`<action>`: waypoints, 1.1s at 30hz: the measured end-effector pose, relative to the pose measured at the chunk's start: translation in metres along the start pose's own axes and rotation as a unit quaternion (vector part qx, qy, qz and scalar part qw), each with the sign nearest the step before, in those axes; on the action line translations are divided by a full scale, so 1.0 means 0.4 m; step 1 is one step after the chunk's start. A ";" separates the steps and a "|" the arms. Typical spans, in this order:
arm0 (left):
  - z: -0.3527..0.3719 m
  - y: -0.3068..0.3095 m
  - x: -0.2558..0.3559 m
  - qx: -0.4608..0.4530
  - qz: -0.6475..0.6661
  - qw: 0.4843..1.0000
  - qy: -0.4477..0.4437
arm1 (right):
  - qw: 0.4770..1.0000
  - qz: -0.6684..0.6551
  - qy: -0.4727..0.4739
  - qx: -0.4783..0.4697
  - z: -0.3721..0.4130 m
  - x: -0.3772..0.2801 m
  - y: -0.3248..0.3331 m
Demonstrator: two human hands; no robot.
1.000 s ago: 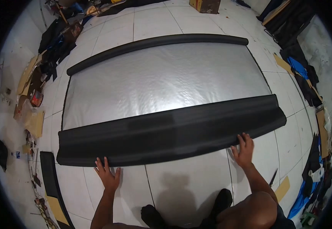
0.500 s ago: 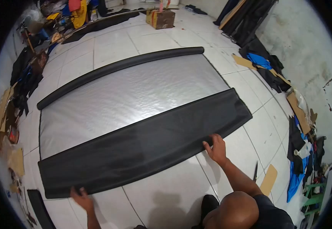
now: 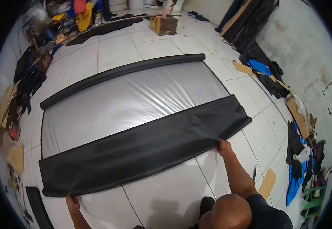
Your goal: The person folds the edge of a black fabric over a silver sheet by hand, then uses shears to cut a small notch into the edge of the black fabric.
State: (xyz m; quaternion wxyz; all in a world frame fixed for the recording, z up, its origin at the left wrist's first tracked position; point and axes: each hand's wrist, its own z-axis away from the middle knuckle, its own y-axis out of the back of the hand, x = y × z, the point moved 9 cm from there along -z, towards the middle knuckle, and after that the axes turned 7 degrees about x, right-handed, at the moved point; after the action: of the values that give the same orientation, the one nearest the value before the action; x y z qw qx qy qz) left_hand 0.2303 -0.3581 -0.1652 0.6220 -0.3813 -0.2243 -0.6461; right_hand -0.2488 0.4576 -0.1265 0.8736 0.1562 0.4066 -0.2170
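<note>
A wide sheet of black fabric [image 3: 143, 147] lies on the floor, its near part folded over so the black side faces up. Beyond the fold its silvery grey underside [image 3: 124, 95] shows, with wrinkles running across it. The far end is wound into a black roll [image 3: 124, 71]. My left hand [image 3: 72, 202] is closed on the near edge close to the left corner. Toward the right end, my right hand [image 3: 223, 147] grips the same edge, and the cloth puckers there. My fingertips are partly hidden by the fabric.
White floor tiles [image 3: 166, 177] surround the sheet. At right front lie a dark, thin tool [image 3: 254, 173] and a tan cardboard piece [image 3: 267, 184]. A black strip [image 3: 38, 206] is at lower left. A brown box [image 3: 163, 25] stands at the back; scraps line both walls.
Both hands have closed on the near edge; the right shifted slightly right, the left slightly left. The fabric has drawn taut, with new wrinkles in the silvery part. The view has tilted a little.
</note>
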 end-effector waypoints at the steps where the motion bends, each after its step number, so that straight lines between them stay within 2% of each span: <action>1: -0.003 0.031 -0.002 -0.003 -0.022 1.000 0.000 | 0.999 0.005 0.018 -0.043 -0.077 0.030 0.019; 3: -0.014 0.109 -0.041 -0.003 -0.035 0.999 -0.022 | 0.998 -0.004 0.017 -0.057 -0.049 0.036 0.057; 4: -0.008 0.154 -0.064 0.026 -0.108 0.993 -0.036 | 0.929 0.281 0.209 -0.122 -0.080 0.024 0.081; 5: 0.034 0.215 -0.079 0.065 -0.181 0.980 -0.050 | 0.755 0.500 0.416 -0.089 -0.093 0.018 0.118; 6: 0.142 0.158 -0.096 0.098 -0.119 0.987 -0.041 | 0.705 0.538 0.452 -0.096 -0.066 -0.013 0.116; 7: 0.181 0.150 -0.129 0.082 -0.096 0.991 -0.038 | 0.652 0.571 0.489 -0.099 -0.038 -0.045 0.118; 8: 0.222 0.142 -0.164 0.067 -0.073 0.994 -0.034 | 0.681 0.565 0.454 -0.099 -0.028 -0.073 0.117; 9: 0.251 0.168 -0.213 0.105 -0.022 0.994 -0.003 | 0.695 0.570 0.430 -0.089 -0.028 -0.096 0.115; 10: 0.259 0.181 -0.245 0.102 -0.026 0.994 -0.034 | 0.708 0.574 0.405 -0.078 -0.029 -0.120 0.113; 11: 0.337 0.142 -0.228 0.140 -0.010 0.990 -0.031 | 0.875 0.388 0.235 -0.169 -0.175 -0.069 0.162; 12: 0.390 0.090 -0.192 0.167 0.009 0.986 -0.025 | 0.969 0.165 0.046 -0.178 -0.323 -0.010 0.222; 13: 0.400 0.085 -0.171 0.174 0.021 0.984 -0.025 | 0.986 0.123 0.018 -0.110 -0.332 -0.022 0.241; 14: 0.403 0.076 -0.168 0.175 0.033 0.984 -0.021 | 0.985 0.154 0.049 -0.052 -0.317 -0.044 0.240; 17: 0.344 0.113 -0.127 0.181 0.049 0.981 -0.044 | 0.940 0.306 0.136 0.058 -0.280 -0.092 0.224; 19: 0.246 0.258 -0.100 0.188 0.077 0.975 -0.088 | 0.882 0.419 0.188 0.105 -0.241 -0.105 0.240; 22: 0.088 0.448 -0.007 0.236 0.102 0.957 -0.136 | 0.756 0.581 0.250 0.169 -0.205 -0.148 0.208; 24: 0.043 0.531 0.051 0.301 0.081 0.945 -0.098 | 0.662 0.663 0.291 0.194 -0.193 -0.179 0.174; 25: 0.016 0.576 0.089 0.303 0.060 0.943 -0.123 | 0.611 0.697 0.322 0.192 -0.195 -0.191 0.139; 26: -0.005 0.612 0.119 0.304 0.039 0.941 -0.143 | 0.558 0.722 0.368 0.180 -0.197 -0.199 0.085; 27: -0.012 0.662 0.144 0.355 -0.027 0.922 -0.154 | 0.506 0.734 0.429 0.149 -0.200 -0.201 0.017; 28: -0.016 0.684 0.164 0.397 -0.095 0.898 -0.163 | 0.465 0.720 0.506 0.095 -0.192 -0.189 -0.075; 29: -0.003 0.669 0.180 0.406 -0.097 0.886 -0.202 | 0.441 0.664 0.604 0.008 -0.148 -0.166 -0.160; 30: 0.011 0.656 0.191 0.410 -0.100 0.875 -0.239 | 0.485 0.693 0.531 -0.061 -0.010 -0.155 -0.302; 31: 0.002 0.655 0.192 0.393 -0.103 0.885 -0.226 | 0.451 0.644 0.612 -0.086 0.050 -0.132 -0.385; 32: -0.013 0.671 0.189 0.376 -0.109 0.895 -0.213 | 0.485 0.599 0.622 -0.134 0.202 -0.131 -0.496; 33: -0.019 0.675 0.190 0.345 -0.126 0.907 -0.206 | 0.439 0.609 0.639 -0.167 0.254 -0.110 -0.570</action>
State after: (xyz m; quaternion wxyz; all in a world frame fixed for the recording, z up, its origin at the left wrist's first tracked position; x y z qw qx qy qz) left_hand 0.4969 -0.4460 -0.1612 0.5685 -0.2358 -0.6024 -0.5083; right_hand -0.3241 0.2276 -0.0512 0.2822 0.3090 0.6782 0.6041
